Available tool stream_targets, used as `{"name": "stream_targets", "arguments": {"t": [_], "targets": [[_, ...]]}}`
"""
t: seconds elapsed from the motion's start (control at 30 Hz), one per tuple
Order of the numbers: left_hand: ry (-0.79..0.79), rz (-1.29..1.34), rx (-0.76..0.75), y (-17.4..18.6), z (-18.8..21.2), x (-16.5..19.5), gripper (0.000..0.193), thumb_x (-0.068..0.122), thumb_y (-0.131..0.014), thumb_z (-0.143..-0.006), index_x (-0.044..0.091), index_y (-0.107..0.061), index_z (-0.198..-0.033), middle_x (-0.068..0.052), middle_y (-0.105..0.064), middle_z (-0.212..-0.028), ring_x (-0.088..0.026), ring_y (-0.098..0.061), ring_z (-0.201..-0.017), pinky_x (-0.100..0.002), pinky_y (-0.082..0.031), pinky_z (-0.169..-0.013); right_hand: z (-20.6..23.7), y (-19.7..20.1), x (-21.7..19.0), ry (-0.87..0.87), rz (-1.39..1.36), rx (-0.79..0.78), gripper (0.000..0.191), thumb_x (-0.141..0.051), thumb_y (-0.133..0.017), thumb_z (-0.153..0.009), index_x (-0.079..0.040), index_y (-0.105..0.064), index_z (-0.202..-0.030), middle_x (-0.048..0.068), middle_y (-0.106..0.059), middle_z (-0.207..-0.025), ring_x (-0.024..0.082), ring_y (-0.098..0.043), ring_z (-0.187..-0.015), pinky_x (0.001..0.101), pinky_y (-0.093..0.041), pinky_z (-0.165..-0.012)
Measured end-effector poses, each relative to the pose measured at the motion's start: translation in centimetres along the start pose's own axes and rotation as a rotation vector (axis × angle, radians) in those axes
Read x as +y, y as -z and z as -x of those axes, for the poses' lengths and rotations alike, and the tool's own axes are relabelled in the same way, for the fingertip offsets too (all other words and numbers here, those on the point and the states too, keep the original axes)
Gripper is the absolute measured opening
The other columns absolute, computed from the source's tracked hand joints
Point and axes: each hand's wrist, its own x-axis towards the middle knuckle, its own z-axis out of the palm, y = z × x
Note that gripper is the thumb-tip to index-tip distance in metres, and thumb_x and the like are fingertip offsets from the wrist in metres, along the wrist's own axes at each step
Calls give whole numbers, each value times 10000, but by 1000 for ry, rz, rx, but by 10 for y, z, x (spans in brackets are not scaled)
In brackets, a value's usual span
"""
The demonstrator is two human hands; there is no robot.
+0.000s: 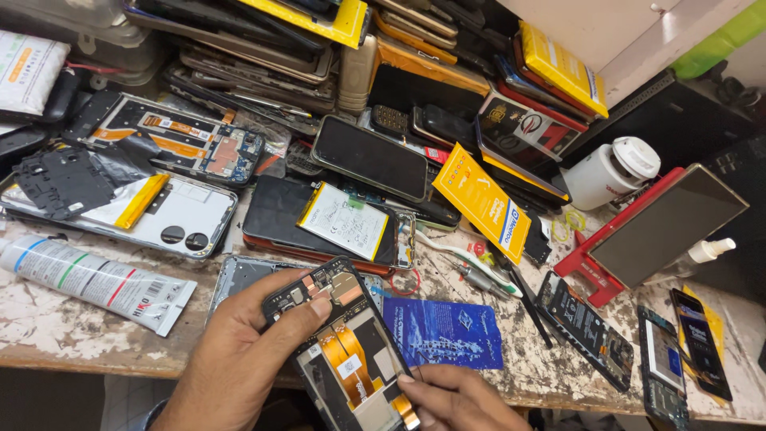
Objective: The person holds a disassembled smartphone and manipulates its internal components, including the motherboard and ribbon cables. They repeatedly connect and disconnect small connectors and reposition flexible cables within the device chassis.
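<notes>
Gripping the opened phone [343, 351] in the left hand [239, 351] while right hand [455, 399] fingers pinch its orange flex, a careless tug could tear the ribbon.

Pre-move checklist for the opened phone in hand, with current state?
1. Left hand supports the opened phone: ok.
2. Left thumb presses the upper board: ok.
3. Right hand fingertips at the lower edge near the orange flex cable: ok.
4. Flex seated in its connector: cannot tell.
5. Bench space under the phone: not ok, cluttered with the blue pouch and phone parts.
</notes>
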Motion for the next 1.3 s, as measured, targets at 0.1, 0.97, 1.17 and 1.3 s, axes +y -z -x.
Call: {"name": "stream_targets", "arguments": {"t": [0.1,0.97,1.17,1.3], "targets": [[3,-67,-10,2,1,-4,372,128,-666,-883,-14,-686,-1226,-102,-804,-965,-116,-724,-859,-288,-593,-752,-14,-4,-20,-18,14,147,102,-97,-819,-840,-104,-815,-942,112,-790,-986,211,-763,-942,337,-650,-798],[-399,-404,-83,-10,7,-15,352,170,-704,-951,-37,-686,-1235,-90,-802,-1047,-72,-760,-973,-260,-608,-839,-66,-23,-63,173,402,436,216,-55,-821,-751,-56,-743,-952,97,-752,-907,217,-774,-835,333,-628,-755],[-277,-487,-17,-13,6,-15,369,199,-725,-929,-5,-702,-1235,-81,-809,-965,-81,-766,-850,-277,-627,-725,-72,-20,-61,207,462,407,199,-27,-800,-740,-55,-737,-926,105,-736,-890,243,-753,-808,356,-615,-732],[-315,-434,-28,-15,6,-9,359,198,-706,-920,-2,-705,-1218,-54,-804,-921,-53,-737,-830,-256,-609,-709,-75,-19,-56,291,426,362,198,2,-772,-738,-40,-682,-910,119,-685,-877,267,-705,-757,365,-590,-688]]}}
